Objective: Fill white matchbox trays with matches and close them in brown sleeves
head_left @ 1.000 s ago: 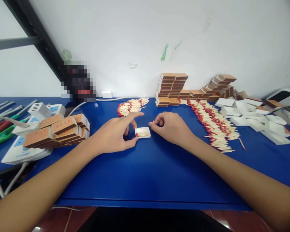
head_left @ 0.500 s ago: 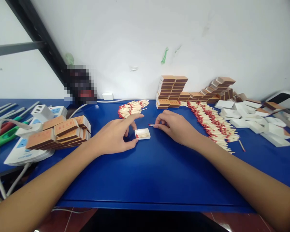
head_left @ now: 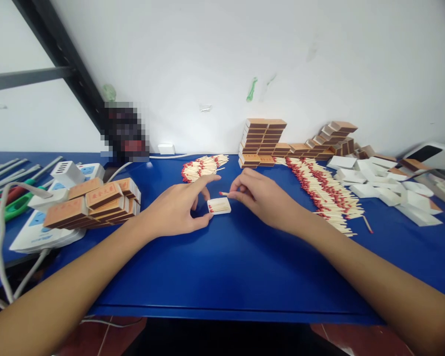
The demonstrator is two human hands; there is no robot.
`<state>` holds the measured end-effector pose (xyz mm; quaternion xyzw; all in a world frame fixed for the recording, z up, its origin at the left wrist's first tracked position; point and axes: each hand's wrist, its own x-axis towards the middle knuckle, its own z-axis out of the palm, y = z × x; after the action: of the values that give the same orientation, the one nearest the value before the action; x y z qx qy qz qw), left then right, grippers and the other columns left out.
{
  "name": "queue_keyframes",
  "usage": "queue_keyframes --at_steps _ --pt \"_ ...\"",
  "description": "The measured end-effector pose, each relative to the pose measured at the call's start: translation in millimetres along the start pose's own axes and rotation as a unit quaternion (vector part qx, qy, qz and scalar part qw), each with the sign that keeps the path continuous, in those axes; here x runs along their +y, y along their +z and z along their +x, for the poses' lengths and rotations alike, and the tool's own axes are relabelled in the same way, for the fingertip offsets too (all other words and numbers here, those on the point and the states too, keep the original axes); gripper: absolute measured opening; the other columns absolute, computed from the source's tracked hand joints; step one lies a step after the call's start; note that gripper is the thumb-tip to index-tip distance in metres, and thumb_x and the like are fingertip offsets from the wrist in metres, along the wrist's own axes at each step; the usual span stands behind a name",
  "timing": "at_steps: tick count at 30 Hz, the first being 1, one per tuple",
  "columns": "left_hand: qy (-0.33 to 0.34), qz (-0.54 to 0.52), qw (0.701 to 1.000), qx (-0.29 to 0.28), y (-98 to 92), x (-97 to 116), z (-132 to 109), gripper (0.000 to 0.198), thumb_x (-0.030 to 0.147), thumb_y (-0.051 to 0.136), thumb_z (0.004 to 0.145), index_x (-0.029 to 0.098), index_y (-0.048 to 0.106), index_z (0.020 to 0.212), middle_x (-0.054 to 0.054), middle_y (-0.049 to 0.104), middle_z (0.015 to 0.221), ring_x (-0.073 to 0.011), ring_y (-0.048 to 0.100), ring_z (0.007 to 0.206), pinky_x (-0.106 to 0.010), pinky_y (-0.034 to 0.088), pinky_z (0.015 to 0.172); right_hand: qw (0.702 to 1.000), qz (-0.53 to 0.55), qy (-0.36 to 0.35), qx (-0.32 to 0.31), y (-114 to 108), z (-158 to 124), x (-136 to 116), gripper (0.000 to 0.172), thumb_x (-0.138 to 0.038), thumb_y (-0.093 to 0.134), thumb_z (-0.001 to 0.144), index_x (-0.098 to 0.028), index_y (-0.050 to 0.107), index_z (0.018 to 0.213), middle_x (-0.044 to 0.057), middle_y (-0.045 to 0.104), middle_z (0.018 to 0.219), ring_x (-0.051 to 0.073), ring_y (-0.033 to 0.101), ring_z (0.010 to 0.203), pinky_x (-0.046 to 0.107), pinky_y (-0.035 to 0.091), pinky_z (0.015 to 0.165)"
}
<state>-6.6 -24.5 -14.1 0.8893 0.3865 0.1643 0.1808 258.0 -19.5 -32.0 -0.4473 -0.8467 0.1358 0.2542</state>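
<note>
A small white matchbox tray (head_left: 225, 209) lies on the blue table with several red-headed matches (head_left: 218, 204) inside, their heads towards its left end. My left hand (head_left: 181, 207) holds that end between the thumb and a bent finger, while its index finger stretches out above the tray. Just past the tray's upper right corner, my right hand (head_left: 254, 193) pinches a match (head_left: 224, 194) between thumb and fingertips. The red head points left, over the tray's far edge. Whether more than one match is in the pinch, I cannot tell.
Behind the tray lies a small match pile (head_left: 203, 167). Long rows of matches (head_left: 322, 190) spread to the right, beside loose white trays (head_left: 389, 183). Matchboxes stand stacked (head_left: 263, 141) against the wall. More matchboxes (head_left: 96, 202) rest on a power strip (head_left: 40, 237) at left.
My right hand has moved slightly left with the match, bringing it closer to the tray. More matches show in the tray now. My left hand stays at the tray's left end.
</note>
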Motion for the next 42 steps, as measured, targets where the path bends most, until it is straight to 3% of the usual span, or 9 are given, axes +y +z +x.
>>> queue_keyframes --at_steps 5,11,17,20,22,27,32,38,42 --pt "0.002 -0.006 1.000 -0.005 0.1 0.3 0.1 0.079 0.029 0.073 0.090 0.030 0.041 0.162 0.001 0.077 0.113 -0.0145 0.065 0.073 -0.030 0.052 0.074 0.999 -0.017 -0.017 -0.037 6.3 -6.0 -18.4 0.010 -0.029 0.062 0.108 -0.021 0.066 0.103 0.006 0.064 0.105 0.018 0.058 0.080 0.032 0.042 0.073" --pt "0.017 -0.007 1.000 0.009 -5.7 0.1 -1.9 0.085 0.024 0.073 0.084 0.031 0.042 0.162 0.003 0.077 0.109 -0.0144 0.065 0.073 -0.030 0.052 0.075 0.999 0.020 -0.001 0.026 3.0 16.0 3.3 0.009 -0.026 0.066 0.102 -0.020 0.072 0.099 0.004 0.066 0.093 0.018 0.059 0.081 0.032 0.044 0.076" --pt "0.018 -0.009 0.999 0.035 -17.3 2.2 -3.3 0.091 0.023 0.074 0.080 0.031 0.040 0.164 0.003 0.079 0.103 -0.0158 0.067 0.071 -0.030 0.051 0.073 0.985 0.152 0.003 -0.080 21.8 68.4 2.3 0.016 -0.034 0.072 0.094 -0.019 0.075 0.100 -0.002 0.067 0.078 0.015 0.055 0.069 0.028 0.041 0.067" --pt "0.009 -0.007 0.999 0.037 -17.3 1.4 -2.6 0.091 0.024 0.074 0.080 0.030 0.041 0.164 0.001 0.080 0.101 -0.0170 0.068 0.070 -0.032 0.052 0.073 0.986 0.132 -0.035 -0.092 30.7 80.9 -3.2 0.009 -0.026 0.069 0.093 -0.019 0.073 0.088 -0.002 0.068 0.076 0.014 0.056 0.069 0.028 0.039 0.069" --pt "0.016 -0.010 0.999 0.038 -14.1 -0.1 -2.1 0.091 0.024 0.074 0.080 0.030 0.041 0.164 0.001 0.080 0.102 -0.0168 0.068 0.070 -0.032 0.053 0.073 0.990 0.088 -0.042 -0.104 31.0 80.9 -3.0 0.014 -0.022 0.064 0.094 -0.020 0.072 0.083 -0.002 0.069 0.075 0.014 0.058 0.070 0.029 0.038 0.070" --pt "0.040 -0.013 0.999 0.018 -3.8 -3.2 -2.1 0.088 0.025 0.073 0.082 0.030 0.039 0.163 0.001 0.080 0.108 -0.0158 0.068 0.070 -0.032 0.053 0.073 0.998 -0.018 0.012 -0.052 25.9 73.1 10.1 0.023 -0.028 0.068 0.098 -0.020 0.063 0.077 0.001 0.066 0.077 0.016 0.053 0.071 0.030 0.032 0.068" --pt "0.031 -0.001 1.000 -0.006 -2.2 -4.7 -1.8 0.081 0.031 0.074 0.085 0.026 0.043 0.160 -0.001 0.080 0.108 -0.0175 0.069 0.074 -0.033 0.052 0.071 1.000 -0.014 -0.005 -0.026 34.6 74.0 16.6 0.027 -0.027 0.068 0.100 -0.021 0.055 0.077 0.002 0.063 0.082 0.017 0.055 0.080 0.029 0.035 0.073" --pt "0.030 0.007 0.999 -0.011 -3.9 -7.1 -0.8 0.073 0.030 0.075 0.087 0.027 0.049 0.155 0.000 0.080 0.111 -0.0168 0.068 0.074 -0.034 0.054 0.075 1.000 -0.005 -0.019 0.004 39.8 73.1 17.0 0.009 -0.026 0.067 0.100 -0.020 0.066 0.095 0.003 0.065 0.090 0.019 0.057 0.083 0.030 0.037 0.075" --pt "0.027 0.008 1.000 -0.003 -3.0 -8.4 -0.8 0.076 0.031 0.075 0.088 0.029 0.046 0.159 0.001 0.080 0.111 -0.0167 0.068 0.074 -0.033 0.054 0.074 1.000 -0.023 -0.011 -0.006 37.3 73.9 17.0 0.016 -0.026 0.066 0.101 -0.020 0.065 0.086 0.004 0.066 0.088 0.019 0.055 0.080 0.031 0.036 0.074"
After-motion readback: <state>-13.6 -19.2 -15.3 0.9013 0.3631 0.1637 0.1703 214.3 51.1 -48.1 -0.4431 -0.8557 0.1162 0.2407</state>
